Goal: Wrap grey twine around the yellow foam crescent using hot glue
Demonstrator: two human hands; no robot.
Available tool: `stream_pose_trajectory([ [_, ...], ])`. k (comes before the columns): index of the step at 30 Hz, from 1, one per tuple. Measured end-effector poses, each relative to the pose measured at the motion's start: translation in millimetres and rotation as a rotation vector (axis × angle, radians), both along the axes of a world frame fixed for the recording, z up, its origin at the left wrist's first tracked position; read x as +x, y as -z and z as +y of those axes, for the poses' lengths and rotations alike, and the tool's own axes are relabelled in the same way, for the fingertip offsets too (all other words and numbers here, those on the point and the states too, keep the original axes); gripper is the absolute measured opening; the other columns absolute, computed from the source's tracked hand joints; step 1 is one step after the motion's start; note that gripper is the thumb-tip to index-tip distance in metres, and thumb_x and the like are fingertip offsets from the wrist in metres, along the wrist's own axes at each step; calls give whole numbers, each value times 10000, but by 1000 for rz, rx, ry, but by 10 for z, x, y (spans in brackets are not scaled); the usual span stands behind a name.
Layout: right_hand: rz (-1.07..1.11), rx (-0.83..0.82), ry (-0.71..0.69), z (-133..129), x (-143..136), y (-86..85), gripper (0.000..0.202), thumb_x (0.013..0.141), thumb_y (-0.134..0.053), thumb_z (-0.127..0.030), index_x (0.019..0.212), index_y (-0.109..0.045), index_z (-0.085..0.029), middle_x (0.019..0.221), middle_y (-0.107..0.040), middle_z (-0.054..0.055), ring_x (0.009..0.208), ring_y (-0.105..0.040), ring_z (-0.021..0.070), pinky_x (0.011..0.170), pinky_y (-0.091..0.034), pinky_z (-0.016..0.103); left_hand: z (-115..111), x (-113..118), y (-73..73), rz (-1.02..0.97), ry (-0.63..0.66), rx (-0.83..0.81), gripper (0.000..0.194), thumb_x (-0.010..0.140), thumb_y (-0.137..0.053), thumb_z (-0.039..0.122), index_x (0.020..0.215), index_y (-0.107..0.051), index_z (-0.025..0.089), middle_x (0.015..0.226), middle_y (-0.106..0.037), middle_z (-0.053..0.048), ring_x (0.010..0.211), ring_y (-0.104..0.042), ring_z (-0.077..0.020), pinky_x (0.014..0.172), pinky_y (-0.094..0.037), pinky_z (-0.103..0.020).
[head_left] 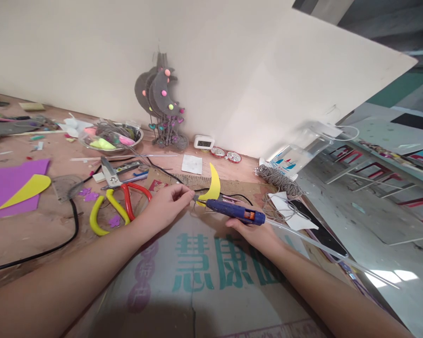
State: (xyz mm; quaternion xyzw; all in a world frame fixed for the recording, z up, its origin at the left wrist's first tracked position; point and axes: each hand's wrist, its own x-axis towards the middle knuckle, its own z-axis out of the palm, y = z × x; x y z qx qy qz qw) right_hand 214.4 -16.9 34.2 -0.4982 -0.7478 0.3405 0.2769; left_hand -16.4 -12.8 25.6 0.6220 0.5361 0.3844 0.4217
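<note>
My right hand [255,233] is wrapped round a blue hot glue gun [229,210], with a long clear glue stick [310,241] trailing from its back end. The gun's nozzle points left, close to the fingertips of my left hand [169,205]. Those fingers are pinched together; a small greyish bit shows at their tips, too small to name. A yellow crescent-moon cutout [214,183] stands just behind the nozzle; whether my left fingers touch it is hidden. Beneath both hands lies a printed cardboard sheet [155,286].
Left of my hands are red-and-yellow-handled scissors [129,202], a black cable [75,225] and purple sheets [7,183]. Behind stand a bowl of pompoms and yarn [109,146], grey moon ornaments [162,94] and a small clock [204,142]. A grey yarn bundle [280,180] and phone [320,230] lie right.
</note>
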Motion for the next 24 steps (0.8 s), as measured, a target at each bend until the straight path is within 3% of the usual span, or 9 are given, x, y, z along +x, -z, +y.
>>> stream_pose_trajectory([
  [13, 43, -56, 8, -17, -49, -77, 342, 699, -660, -375, 1009, -639, -233, 1000, -680, 5, 927, -625, 206, 811, -500, 288, -7, -3, -15, -1, 4, 11, 271, 785, -447, 409, 668, -529, 179, 586, -494, 45, 568, -448, -104, 552, -335, -208],
  [20, 30, -77, 49, -4, -18, -28, 310, 708, -642, -373, 982, -652, -229, 945, -687, 18, 839, -645, 207, 780, -514, 306, 17, -12, 52, -26, 5, 19, 282, 790, -452, 424, 692, -547, 178, 591, -502, 41, 581, -463, -114, 551, -337, -211],
  [24, 36, -35, 56, 20, -7, -12, 304, 692, -654, -363, 961, -656, -220, 963, -680, 35, 897, -628, 229, 790, -511, 322, 20, 8, 53, -25, -14, 19, 258, 788, -456, 390, 679, -546, 174, 590, -509, 39, 591, -470, -120, 551, -337, -212],
])
